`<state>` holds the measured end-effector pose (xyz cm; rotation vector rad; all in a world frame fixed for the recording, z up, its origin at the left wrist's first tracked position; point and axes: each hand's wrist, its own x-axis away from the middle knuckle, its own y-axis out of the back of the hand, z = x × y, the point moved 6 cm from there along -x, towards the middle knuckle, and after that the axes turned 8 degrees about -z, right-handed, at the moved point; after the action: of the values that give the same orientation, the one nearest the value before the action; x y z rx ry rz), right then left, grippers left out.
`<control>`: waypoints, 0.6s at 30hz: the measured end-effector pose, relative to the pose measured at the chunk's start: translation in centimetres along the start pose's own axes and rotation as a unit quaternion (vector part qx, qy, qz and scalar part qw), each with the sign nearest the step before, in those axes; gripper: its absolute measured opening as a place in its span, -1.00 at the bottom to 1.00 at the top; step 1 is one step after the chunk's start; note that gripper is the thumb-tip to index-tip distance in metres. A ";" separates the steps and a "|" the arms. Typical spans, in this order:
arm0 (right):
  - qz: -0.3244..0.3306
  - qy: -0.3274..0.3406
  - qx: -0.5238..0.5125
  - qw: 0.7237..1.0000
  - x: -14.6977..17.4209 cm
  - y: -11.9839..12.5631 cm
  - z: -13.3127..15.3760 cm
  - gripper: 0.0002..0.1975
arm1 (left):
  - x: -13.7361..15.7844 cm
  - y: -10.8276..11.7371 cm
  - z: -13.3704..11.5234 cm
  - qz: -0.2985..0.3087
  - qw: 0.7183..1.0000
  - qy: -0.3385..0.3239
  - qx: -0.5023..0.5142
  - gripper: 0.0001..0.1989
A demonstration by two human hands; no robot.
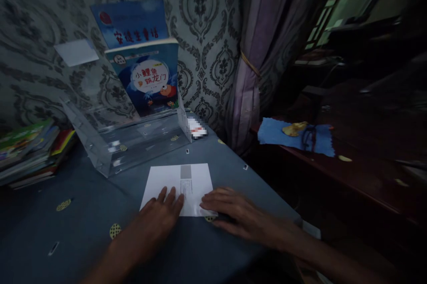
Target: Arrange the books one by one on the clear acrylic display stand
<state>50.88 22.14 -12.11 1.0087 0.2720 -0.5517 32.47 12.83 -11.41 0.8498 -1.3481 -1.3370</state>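
A white sheet-like piece [197, 176] with a grey block and small print down its middle lies flat on the blue tablecloth. My left hand [156, 213] rests on its lower left part, fingers spread and flat. Over the lower right corner lies my right hand [233, 210], its fingers stretched out and the thumb apart beneath them. Neither hand is closed around anything. Behind the piece, a clear plastic stand [96, 150] holds two upright blue children's books, the front one [150, 77] partly covering the rear one [133, 22].
A pile of books [33, 150] lies at the left edge. A small white and red item [197, 127], pixelated, sits beside the stand. To the right, across a dark gap, a blue cloth [276, 135] lies on a reddish table [360, 182]. A tied curtain [247, 84] hangs behind.
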 end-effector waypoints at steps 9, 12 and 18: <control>-0.088 -0.144 -0.066 0.983 -2.2 2.3 -6.4 -0.28 | 0.5 1.2 3.2 -0.093 0.987 0.048 0.121 -0.21; -0.144 -0.217 -0.171 0.950 -4.1 1.7 -7.7 -0.25 | 2.1 3.3 5.2 -0.205 0.936 0.063 0.279 -0.43; -0.131 -0.201 -0.361 0.901 -9.0 0.5 -5.5 -0.50 | 3.1 5.4 7.9 -0.354 0.862 0.146 0.333 -0.59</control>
<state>43.91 29.85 -10.44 0.1241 0.2166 -0.8091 25.08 12.69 -4.60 2.0950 -1.3052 -1.1696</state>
